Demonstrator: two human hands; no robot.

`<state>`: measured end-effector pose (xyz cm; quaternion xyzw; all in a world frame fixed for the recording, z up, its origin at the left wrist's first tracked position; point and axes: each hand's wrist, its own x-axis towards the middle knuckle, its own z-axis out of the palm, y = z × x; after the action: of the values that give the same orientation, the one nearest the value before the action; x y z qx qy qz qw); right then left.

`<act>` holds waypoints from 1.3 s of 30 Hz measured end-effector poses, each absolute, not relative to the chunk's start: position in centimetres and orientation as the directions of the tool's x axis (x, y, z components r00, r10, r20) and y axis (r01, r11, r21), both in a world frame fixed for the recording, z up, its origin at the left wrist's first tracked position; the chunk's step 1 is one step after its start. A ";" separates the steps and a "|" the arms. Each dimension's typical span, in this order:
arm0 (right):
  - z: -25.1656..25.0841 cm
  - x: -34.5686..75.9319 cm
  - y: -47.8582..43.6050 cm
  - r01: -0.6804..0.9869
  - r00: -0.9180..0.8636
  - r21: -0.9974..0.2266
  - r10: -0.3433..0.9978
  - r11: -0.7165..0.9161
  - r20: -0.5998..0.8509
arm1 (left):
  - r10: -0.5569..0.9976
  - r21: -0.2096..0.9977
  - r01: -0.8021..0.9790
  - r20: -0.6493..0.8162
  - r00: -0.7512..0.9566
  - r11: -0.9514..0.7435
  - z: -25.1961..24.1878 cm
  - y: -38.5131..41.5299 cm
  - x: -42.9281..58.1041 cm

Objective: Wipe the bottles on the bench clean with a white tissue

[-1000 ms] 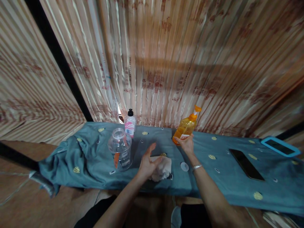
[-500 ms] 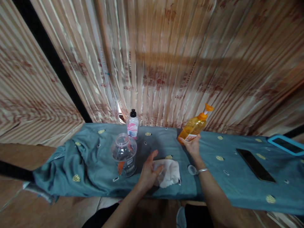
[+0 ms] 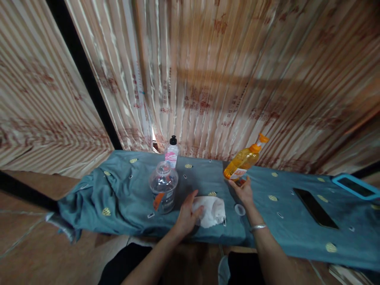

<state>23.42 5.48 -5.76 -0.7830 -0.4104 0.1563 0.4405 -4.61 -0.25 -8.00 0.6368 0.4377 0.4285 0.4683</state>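
Note:
An orange pump bottle (image 3: 242,161) of yellow liquid leans right in the view at the back of the cloth-covered table (image 3: 264,213). Just in front of its base is my right hand (image 3: 244,193), fingers apart; whether they still touch the bottle I cannot tell. My left hand (image 3: 187,211) is open beside a folded white cloth (image 3: 212,211), with fingers and thumb spread at its left edge. Left of that hand stands a clear plastic jar (image 3: 164,188), its mouth open. Behind the jar is a small black-capped bottle (image 3: 171,156) with a pink label.
A small clear round lid (image 3: 240,209) lies near my right wrist. Further right are a dark phone (image 3: 316,208) and a blue-framed device (image 3: 356,187). A striped curtain (image 3: 202,79) hangs behind the table, and a dark pole (image 3: 89,79) slants down at the left.
My right hand has slid down off the pump bottle's side, and its grip has loosened. My left hand stays by the white cloth. The whole view has shifted slightly.

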 end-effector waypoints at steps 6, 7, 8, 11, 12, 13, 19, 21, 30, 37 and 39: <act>-2.9 20.0 1.7 0.551 0.461 -0.817 0.878 -0.170 0.129 | 0.940 0.911 0.275 0.247 0.234 -0.308 -8.7 -0.6 -5.4; -2.5 19.1 1.0 0.571 0.396 -0.808 0.910 -0.142 0.120 | 0.941 0.901 0.304 0.241 0.239 -0.308 -8.8 -0.5 -5.5; -2.2 18.3 0.4 0.632 0.289 -0.764 0.954 -0.130 0.077 | 0.942 0.893 0.334 0.226 0.248 -0.302 -8.8 -0.4 -5.5; -1.5 16.3 -0.9 0.827 0.051 -0.558 0.998 -0.069 -0.047 | 0.938 0.872 0.392 0.183 0.295 -0.293 -8.9 0.0 -5.5; -1.4 15.8 -1.0 0.853 0.007 -0.520 0.997 -0.049 -0.081 | 0.933 0.869 0.395 0.176 0.314 -0.297 -8.8 0.1 -5.4; -1.4 15.5 -1.1 0.867 -0.016 -0.497 0.995 -0.038 -0.103 | 0.928 0.872 0.388 0.171 0.331 -0.299 -8.8 0.3 -5.3; -1.0 14.4 -0.5 0.852 -0.016 -0.524 0.997 -0.022 -0.069 | 0.928 0.907 0.267 0.250 0.278 -0.325 -7.7 0.9 -5.7; -0.8 14.2 -0.4 0.861 0.005 -0.507 0.999 -0.027 -0.045 | 0.908 0.856 0.316 0.345 0.240 -0.409 -7.5 0.7 -6.1; -0.6 12.6 -1.2 0.939 -0.199 -0.299 0.977 0.170 -0.071 | 0.807 0.556 0.595 0.297 0.510 -0.581 -8.3 -0.6 -6.4; -1.5 11.9 -1.2 0.955 -0.241 -0.206 0.964 0.216 -0.109 | 0.819 0.526 0.632 0.301 0.488 -0.569 -8.9 -0.5 -6.8; -1.6 11.5 -1.2 0.959 -0.233 -0.192 0.966 0.209 -0.113 | 0.820 0.506 0.649 0.275 0.503 -0.568 -8.8 -0.5 -6.7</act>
<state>11.55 -1.19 -1.64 -0.6189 -0.7774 0.1112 0.0156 -6.71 -0.49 -8.84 0.8496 0.4323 0.2488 0.1714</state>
